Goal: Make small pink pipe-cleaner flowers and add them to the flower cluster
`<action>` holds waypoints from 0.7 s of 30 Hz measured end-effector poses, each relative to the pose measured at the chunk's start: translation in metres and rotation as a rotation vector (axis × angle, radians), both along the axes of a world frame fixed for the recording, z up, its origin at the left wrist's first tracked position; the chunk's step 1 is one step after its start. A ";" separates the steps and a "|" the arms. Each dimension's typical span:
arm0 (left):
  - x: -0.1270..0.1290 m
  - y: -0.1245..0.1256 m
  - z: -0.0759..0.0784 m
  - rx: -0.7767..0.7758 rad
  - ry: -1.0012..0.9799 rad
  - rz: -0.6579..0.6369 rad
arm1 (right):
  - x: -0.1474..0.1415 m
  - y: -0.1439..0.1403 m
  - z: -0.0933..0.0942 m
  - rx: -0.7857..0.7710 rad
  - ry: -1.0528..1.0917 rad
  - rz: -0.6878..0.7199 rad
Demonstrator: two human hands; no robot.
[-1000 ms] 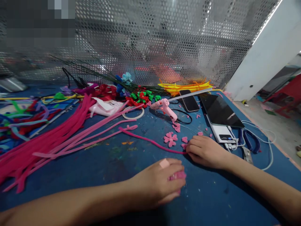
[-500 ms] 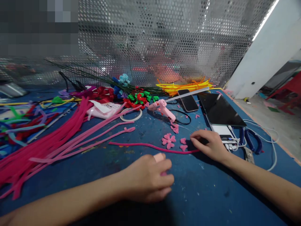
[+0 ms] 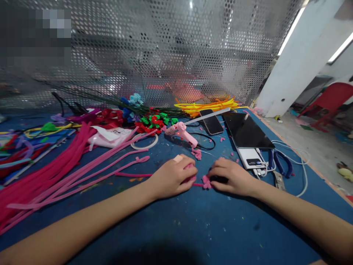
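Observation:
My left hand (image 3: 176, 175) rests low over the blue table with its fingers curled round a fuzzy pink pipe-cleaner piece (image 3: 189, 173), mostly hidden by the fingers. Just to its right, my right hand (image 3: 231, 176) has thumb and fingers bent together, their tips at a small pink pipe-cleaner flower piece (image 3: 206, 182). A dark pink pipe cleaner (image 3: 134, 175) lies on the table and passes beneath my left hand. Beyond the hands stands a pink glue gun (image 3: 182, 134) with a long glue stick in its back. Looped pink pieces (image 3: 196, 154) lie beside its handle.
Bundled pink pipe cleaners (image 3: 63, 158) spread across the left. Behind are red and green flowers (image 3: 154, 121), yellow pipe cleaners (image 3: 206, 106) and a phone (image 3: 211, 123). To the right lie a tablet (image 3: 248, 130), a white power bank (image 3: 249, 158) with cables, and blue-handled pliers (image 3: 284, 165).
My left hand has moved forward to where the flat pink flower lay. My right hand has shifted left, closer to it, beside the small pink pieces. The view has turned slightly right.

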State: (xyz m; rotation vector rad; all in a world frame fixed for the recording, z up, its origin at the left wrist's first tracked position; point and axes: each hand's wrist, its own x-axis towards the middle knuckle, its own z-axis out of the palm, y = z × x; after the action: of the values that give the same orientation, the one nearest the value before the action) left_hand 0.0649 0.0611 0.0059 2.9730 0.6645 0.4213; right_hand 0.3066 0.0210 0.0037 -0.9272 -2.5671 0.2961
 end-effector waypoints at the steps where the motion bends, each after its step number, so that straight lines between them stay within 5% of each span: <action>1: -0.003 -0.001 0.001 -0.004 -0.009 0.011 | -0.002 -0.003 -0.001 0.036 -0.018 0.043; 6: -0.012 0.002 0.020 -0.144 -0.178 0.123 | -0.014 -0.017 -0.006 0.287 -0.141 0.154; 11: -0.015 0.004 0.036 -0.239 -0.385 0.228 | -0.018 -0.025 -0.004 0.284 -0.172 0.152; 21: -0.005 -0.006 0.003 0.027 0.007 0.004 | -0.016 -0.023 -0.003 0.343 -0.056 0.066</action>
State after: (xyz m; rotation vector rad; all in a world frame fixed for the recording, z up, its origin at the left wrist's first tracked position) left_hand 0.0601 0.0555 0.0093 3.0008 0.6714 0.4234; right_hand 0.2906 -0.0025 0.0011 -0.7332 -2.5895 -0.1528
